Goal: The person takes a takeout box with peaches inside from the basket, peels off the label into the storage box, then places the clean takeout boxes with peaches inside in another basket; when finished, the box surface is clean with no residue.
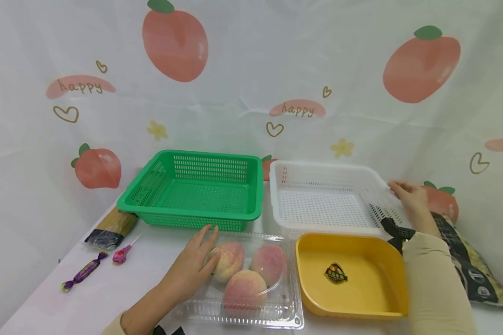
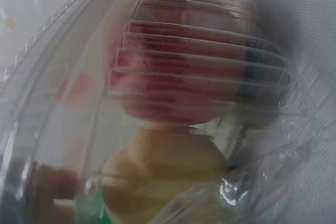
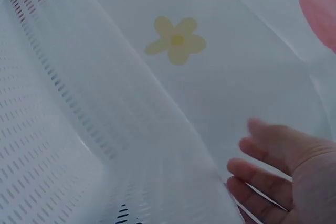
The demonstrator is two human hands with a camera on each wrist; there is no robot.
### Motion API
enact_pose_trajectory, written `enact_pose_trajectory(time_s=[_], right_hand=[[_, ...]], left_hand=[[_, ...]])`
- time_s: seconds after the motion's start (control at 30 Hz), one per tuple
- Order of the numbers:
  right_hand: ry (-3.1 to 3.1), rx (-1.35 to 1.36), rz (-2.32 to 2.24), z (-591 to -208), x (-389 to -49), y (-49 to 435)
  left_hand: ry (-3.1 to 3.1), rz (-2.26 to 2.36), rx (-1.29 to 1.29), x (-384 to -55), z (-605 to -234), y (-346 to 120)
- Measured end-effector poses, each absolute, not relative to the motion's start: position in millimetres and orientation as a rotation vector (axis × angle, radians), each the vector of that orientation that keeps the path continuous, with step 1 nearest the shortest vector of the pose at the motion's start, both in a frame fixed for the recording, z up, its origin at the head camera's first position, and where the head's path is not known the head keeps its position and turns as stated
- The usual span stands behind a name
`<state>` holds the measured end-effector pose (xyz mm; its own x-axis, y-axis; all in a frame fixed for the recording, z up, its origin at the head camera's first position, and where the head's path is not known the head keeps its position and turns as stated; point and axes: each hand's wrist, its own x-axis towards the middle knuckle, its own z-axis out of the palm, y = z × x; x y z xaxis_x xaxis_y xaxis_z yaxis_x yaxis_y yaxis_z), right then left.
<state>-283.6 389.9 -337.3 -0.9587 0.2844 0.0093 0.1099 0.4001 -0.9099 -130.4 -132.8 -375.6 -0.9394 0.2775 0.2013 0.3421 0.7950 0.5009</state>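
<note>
While the left hand (image 1: 193, 267), fingers extended, rests at the left side of the clear plastic clamshell (image 1: 292, 302) holding three peaches (image 1: 245, 287), the right hand (image 1: 414, 201), fingers loosely straight, is at the right rim of the white perforated basket (image 1: 318, 209), behind the yellow basin (image 1: 369, 288).

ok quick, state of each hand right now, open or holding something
Left hand: open, at the left side of the clear plastic box of pink-yellow peaches.
Right hand: open, by the right rim of the white perforated plastic basket.
</note>
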Motion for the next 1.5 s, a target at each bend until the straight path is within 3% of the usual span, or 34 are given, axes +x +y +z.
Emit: enact_pose_trajectory(time_s=[0.1,0.3,0.67,0.9,1.03,1.17,1.5], right_hand=[[-2.652,-0.322,1.362,-341,-284,391],[-2.766,-0.272,1.321,-342,-286,391],[-2.784,-0.251,1.272,-344,-286,393],[-2.777,-0.262,1.268,-346,-285,390],[-2.781,-0.267,1.266,-345,-285,389],[-2.782,-0.259,1.263,-344,-286,390],[-2.788,-0.249,1.256,-345,-285,391]], left_hand=[[-2.869,-0.808,-0.485,-129,-374,-132],[-2.9,-0.865,-0.452,-128,-368,-135],[-2.92,-1.685,-0.46,-114,-374,-162],[-2.68,-2.128,-0.271,-105,-386,-159],[-2.504,-2.381,-0.338,-102,-392,-159],[-2.407,-2.512,-0.425,-102,-397,-162],[-2.292,-2.843,-0.304,-100,-403,-165]])
